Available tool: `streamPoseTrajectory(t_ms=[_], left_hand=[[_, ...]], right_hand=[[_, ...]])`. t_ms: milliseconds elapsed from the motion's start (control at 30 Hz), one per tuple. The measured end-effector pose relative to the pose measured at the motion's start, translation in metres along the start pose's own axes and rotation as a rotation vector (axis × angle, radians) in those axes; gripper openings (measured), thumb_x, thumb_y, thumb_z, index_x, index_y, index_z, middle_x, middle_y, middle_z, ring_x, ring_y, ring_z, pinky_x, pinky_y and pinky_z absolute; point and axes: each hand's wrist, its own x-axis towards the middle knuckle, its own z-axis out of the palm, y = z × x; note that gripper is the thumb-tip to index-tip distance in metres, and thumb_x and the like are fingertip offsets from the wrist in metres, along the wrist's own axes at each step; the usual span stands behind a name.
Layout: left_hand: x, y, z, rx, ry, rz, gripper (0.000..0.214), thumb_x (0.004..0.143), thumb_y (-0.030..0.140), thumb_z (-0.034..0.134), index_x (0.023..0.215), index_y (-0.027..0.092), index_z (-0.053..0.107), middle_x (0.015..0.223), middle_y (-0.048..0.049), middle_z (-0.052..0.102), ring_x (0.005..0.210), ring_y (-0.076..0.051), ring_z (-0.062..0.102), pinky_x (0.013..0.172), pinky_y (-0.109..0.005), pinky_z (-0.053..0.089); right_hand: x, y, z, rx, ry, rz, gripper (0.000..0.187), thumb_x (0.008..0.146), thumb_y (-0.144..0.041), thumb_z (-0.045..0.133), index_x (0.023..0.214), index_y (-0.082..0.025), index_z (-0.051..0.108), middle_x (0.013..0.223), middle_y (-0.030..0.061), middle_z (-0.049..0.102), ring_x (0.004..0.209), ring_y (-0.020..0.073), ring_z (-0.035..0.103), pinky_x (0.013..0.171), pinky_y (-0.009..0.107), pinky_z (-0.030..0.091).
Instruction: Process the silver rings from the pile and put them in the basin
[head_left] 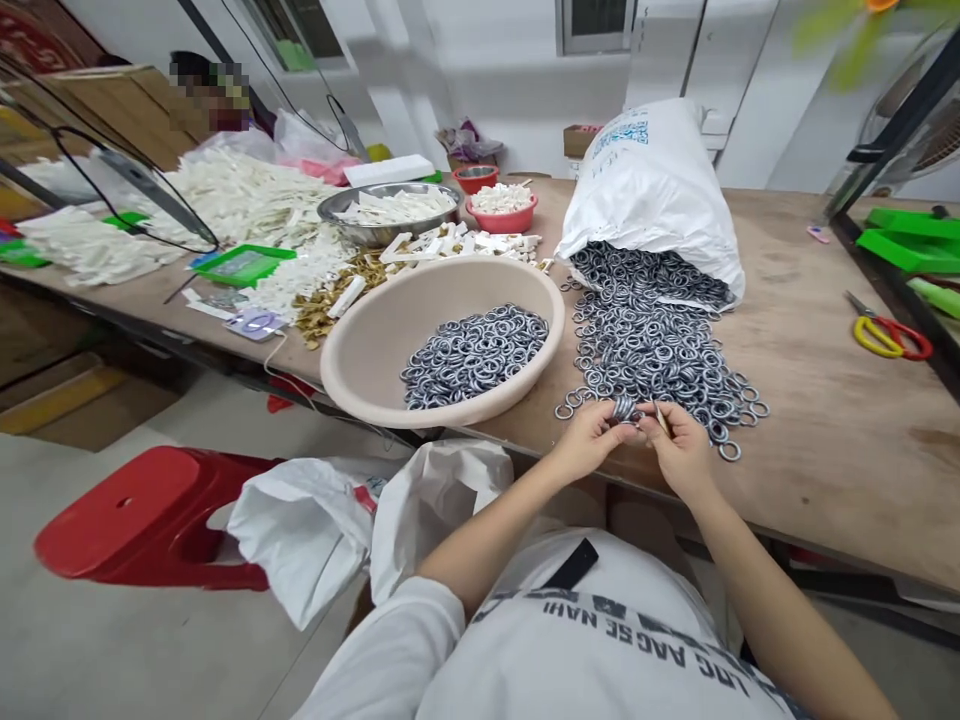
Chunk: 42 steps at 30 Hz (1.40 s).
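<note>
**Metal rings [651,345] pinched by both hands at bench front**

Left to right: a red plastic stool [150,518] stands on the floor, with white plastic sacks [304,540] just beside it, below the edge of a plywood workbench [832,430]. Farther along the bench, white plastic parts [247,195] are heaped behind a green tray [244,263], and brass-coloured pieces [328,308] are strewn nearer the edge. A steel basin [386,225] and a red bowl [501,215] are loaded with white parts. A beige plastic basin [360,350] is part-filled with a batch of rings [474,356].

The left hand [589,440] and right hand [679,450] are held close together over the front of the spill, neither released. A small stack of rings [622,407] is gripped by the left hand, and a thin pale sliver [661,418] is pinched by the right; what the sliver is cannot be told. A white woven sack [652,185] is laid on its side, with rings spilled from its mouth towards the hands. Yellow-and-red scissors [889,330] lie farther right.

Rings are judged stiff, light singly, and slippery if smooth-coated. Taking each by the rim between finger and thumb looks best.
</note>
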Motion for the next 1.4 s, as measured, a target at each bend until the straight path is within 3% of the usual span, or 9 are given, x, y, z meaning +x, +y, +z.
streamPoseTrajectory(t_ms=[167,233,367,633,900,1033,1100,1233,1400], left_hand=[[-0.001,-0.001,0.01,-0.144,0.05,-0.036,0.037,0.091,0.052,0.062,0.084,0.015,0.066,0.074,-0.0011,0.059,0.072,-0.016,0.049,0.069,-0.026,0.038],[-0.002,-0.004,0.01,-0.212,0.079,-0.06,0.036,0.09,0.051,0.064,0.088,0.015,0.067,0.077,-0.0013,0.061,0.073,-0.015,0.05,0.069,-0.026,0.038],[-0.004,-0.009,0.008,-0.326,0.106,-0.093,0.034,0.09,0.048,0.066,0.094,0.015,0.068,0.082,-0.0019,0.063,0.076,-0.015,0.051,0.071,-0.025,0.04],[-0.005,-0.01,0.008,-0.337,0.12,-0.126,0.033,0.089,0.047,0.068,0.088,0.015,0.067,0.08,-0.0019,0.062,0.075,-0.015,0.051,0.071,-0.026,0.041],[-0.008,-0.011,0.003,-0.247,0.112,-0.109,0.037,0.089,0.051,0.066,0.077,0.016,0.064,0.074,-0.0013,0.056,0.073,-0.015,0.049,0.067,-0.026,0.039],[-0.009,-0.012,0.004,-0.227,0.096,-0.073,0.035,0.087,0.051,0.069,0.079,0.017,0.069,0.078,-0.0039,0.062,0.08,-0.019,0.055,0.076,-0.03,0.044],[-0.009,-0.013,0.005,-0.285,0.11,-0.102,0.033,0.086,0.05,0.07,0.085,0.017,0.071,0.082,-0.0042,0.065,0.08,-0.018,0.057,0.076,-0.03,0.045],[-0.008,-0.011,0.006,-0.427,0.122,-0.143,0.034,0.084,0.049,0.073,0.09,0.016,0.072,0.082,-0.0031,0.067,0.075,-0.016,0.057,0.074,-0.028,0.046],[-0.006,-0.005,0.003,-0.468,0.122,-0.165,0.045,0.089,0.059,0.062,0.085,0.015,0.069,0.075,-0.0023,0.065,0.071,-0.014,0.055,0.068,-0.026,0.045]], right_hand=[[0.002,-0.007,-0.01,-0.034,0.057,-0.012,0.03,0.096,-0.047,0.059,0.106,-0.022,0.07,0.075,-0.0008,0.061,0.063,0.0143,0.052,0.062,0.028,0.041],[0.003,-0.013,-0.014,-0.117,0.027,-0.077,0.03,0.1,-0.046,0.051,0.104,-0.021,0.069,0.078,0.0008,0.063,0.068,0.0158,0.055,0.065,0.029,0.041],[0.0,-0.022,-0.014,-0.377,-0.039,-0.264,0.023,0.1,-0.038,0.053,0.095,-0.021,0.067,0.084,0.0035,0.065,0.079,0.0181,0.06,0.073,0.031,0.043],[-0.005,-0.019,-0.007,-0.526,-0.06,-0.446,0.015,0.098,-0.032,0.058,0.096,-0.02,0.067,0.077,0.0022,0.062,0.068,0.0157,0.056,0.063,0.029,0.038],[0.0,-0.017,-0.007,-0.508,-0.079,-0.371,0.021,0.1,-0.036,0.054,0.092,-0.021,0.067,0.074,0.0023,0.063,0.069,0.0165,0.057,0.064,0.03,0.039],[0.004,-0.017,-0.01,-0.415,0.069,-0.188,0.027,0.102,-0.04,0.05,0.089,-0.023,0.068,0.08,0.0029,0.069,0.074,0.018,0.062,0.068,0.031,0.044],[0.003,-0.017,-0.011,-0.353,0.099,-0.201,0.026,0.101,-0.04,0.05,0.092,-0.023,0.068,0.084,0.0038,0.07,0.078,0.0191,0.064,0.072,0.032,0.046],[-0.003,-0.017,-0.005,-0.322,-0.011,-0.243,0.025,0.093,-0.044,0.064,0.104,-0.022,0.068,0.091,0.004,0.072,0.079,0.0193,0.065,0.073,0.031,0.048],[-0.003,-0.018,0.006,-0.296,-0.049,-0.177,0.02,0.085,-0.039,0.075,0.094,-0.022,0.071,0.085,0.0017,0.072,0.074,0.0169,0.064,0.069,0.029,0.046]])
